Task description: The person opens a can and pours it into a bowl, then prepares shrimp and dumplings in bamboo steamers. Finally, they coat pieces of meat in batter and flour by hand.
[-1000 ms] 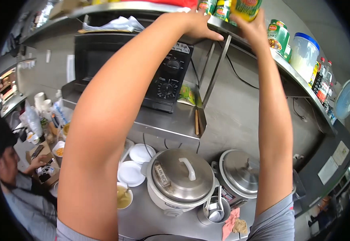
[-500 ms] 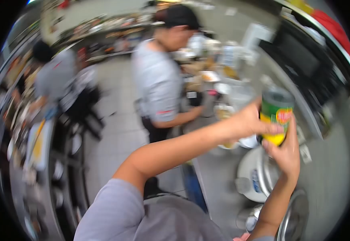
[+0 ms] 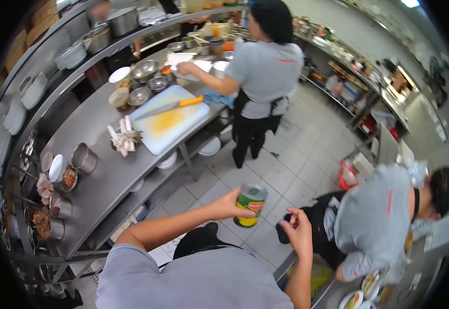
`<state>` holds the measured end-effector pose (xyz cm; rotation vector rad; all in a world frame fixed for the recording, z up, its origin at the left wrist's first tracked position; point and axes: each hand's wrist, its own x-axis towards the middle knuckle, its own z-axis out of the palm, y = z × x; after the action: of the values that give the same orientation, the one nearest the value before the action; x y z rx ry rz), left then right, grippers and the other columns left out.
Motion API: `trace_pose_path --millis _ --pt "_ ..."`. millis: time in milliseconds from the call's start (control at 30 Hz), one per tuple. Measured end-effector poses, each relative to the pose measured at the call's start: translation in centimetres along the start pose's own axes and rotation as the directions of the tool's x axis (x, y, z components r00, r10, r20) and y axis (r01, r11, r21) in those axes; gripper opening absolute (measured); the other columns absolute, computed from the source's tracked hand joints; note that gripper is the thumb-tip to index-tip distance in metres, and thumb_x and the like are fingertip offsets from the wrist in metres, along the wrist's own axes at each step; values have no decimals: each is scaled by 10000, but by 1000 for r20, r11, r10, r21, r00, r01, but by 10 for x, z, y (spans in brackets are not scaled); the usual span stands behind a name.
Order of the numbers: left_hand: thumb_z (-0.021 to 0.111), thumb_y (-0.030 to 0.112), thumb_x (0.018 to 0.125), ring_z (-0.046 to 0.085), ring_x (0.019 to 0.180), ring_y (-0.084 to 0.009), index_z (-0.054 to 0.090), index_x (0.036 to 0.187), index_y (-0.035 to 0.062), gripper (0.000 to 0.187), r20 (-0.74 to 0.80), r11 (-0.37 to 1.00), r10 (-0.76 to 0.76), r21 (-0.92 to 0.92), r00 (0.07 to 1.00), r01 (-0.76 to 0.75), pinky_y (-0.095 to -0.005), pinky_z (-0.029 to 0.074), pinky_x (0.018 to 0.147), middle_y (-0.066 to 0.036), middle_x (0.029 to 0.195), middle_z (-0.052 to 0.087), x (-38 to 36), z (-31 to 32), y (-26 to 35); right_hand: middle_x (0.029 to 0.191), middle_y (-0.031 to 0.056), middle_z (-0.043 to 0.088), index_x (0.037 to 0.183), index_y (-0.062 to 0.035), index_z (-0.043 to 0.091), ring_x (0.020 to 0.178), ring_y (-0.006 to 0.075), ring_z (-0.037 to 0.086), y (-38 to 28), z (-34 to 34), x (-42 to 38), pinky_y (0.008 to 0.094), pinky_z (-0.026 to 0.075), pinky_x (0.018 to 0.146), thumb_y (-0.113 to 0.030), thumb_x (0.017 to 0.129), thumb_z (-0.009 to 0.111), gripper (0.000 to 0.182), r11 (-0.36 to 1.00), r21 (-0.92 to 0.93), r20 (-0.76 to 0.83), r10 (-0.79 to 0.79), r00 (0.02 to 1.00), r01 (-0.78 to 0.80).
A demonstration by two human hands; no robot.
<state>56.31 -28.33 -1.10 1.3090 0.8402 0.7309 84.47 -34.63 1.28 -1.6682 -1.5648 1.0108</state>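
A green and yellow tin can (image 3: 252, 205) with a red label patch is in my left hand (image 3: 226, 207), held upright over the tiled floor. My left thumb and fingers wrap its side, and its metal lid faces up. To the right of the can, apart from it, is my right hand (image 3: 299, 233). Its fingers are loosely bent and spread from the thumb, with nothing visible in them.
A steel worktable (image 3: 108, 180) on the left bears a cutting board (image 3: 188, 116), a yellow-handled knife (image 3: 168, 107), metal bowls and pots. One co-worker (image 3: 268, 72) stands beside it. Another co-worker (image 3: 374, 216) bends over a counter at right.
My view has swung left from the wall-side counter to the worktable. The can has come along in my left hand, while my right hand has let go of it.
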Motion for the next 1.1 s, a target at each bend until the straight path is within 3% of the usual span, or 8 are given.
trace_pose_path --millis 100,200,233,333,467,533,767,1100 --pt "879 310 713 558 1171 -212 439 1355 17 831 -240 998 16 59 971 -2 -353 430 1033 -127 1249 585 5 -96 -19 875 33 588 1259 -53 630 713 131 535 17 48 97 275 491 670 14 771 731 502 999 19 122 -37 992 35" --pt "884 269 705 545 1182 -207 441 1338 14 813 -418 995 72 91 906 -37 -353 424 1039 -124 1250 575 22 -163 -30 1006 63 647 1251 -80 642 819 138 597 -5 85 169 279 514 742 6 800 708 463 998 61 305 -2 952 -18" --pt "887 257 701 543 1184 -207 441 1335 14 812 -473 997 75 62 878 -52 -353 423 1040 -124 1250 573 28 -178 -26 1158 99 657 1268 -105 634 957 155 633 -22 93 188 293 526 820 -20 824 701 457 982 98 348 -184 919 160" --pt "888 212 690 537 1184 -204 438 1325 8 805 -636 996 86 39 767 -79 -351 421 1041 -122 1250 571 56 -218 -27 1237 107 639 1293 -81 607 1045 166 629 -50 117 263 304 523 865 -62 850 704 453 984 102 542 -178 821 146" --pt "877 184 696 548 1171 -210 428 1331 -3 800 -772 986 168 144 613 -89 -355 429 1033 -123 1255 574 108 -271 -22 1203 92 638 1367 -48 527 965 130 610 -69 150 361 270 508 837 -66 889 666 498 957 255 686 -282 671 142" --pt "859 112 715 534 1188 -210 408 1352 19 786 -798 981 192 153 571 -117 -360 424 1045 -112 1269 555 134 -293 -1 1183 99 638 1419 -40 460 965 141 625 -86 164 408 276 512 817 -102 891 687 578 938 304 723 -342 600 169" --pt "857 156 737 548 1163 -212 338 1373 15 833 -903 979 165 100 397 -180 -344 453 1003 -129 1254 557 224 -385 39 1124 92 618 1521 -45 249 884 117 600 -146 197 524 248 493 762 -65 897 661 748 918 384 852 -312 421 -96" --pt "867 164 727 555 1159 -211 350 1362 8 834 -929 987 112 63 353 -146 -344 469 982 -131 1255 552 268 -453 31 1103 86 589 1548 -103 177 907 121 599 -192 233 572 261 496 788 -67 945 615 746 857 498 843 -441 307 -137"
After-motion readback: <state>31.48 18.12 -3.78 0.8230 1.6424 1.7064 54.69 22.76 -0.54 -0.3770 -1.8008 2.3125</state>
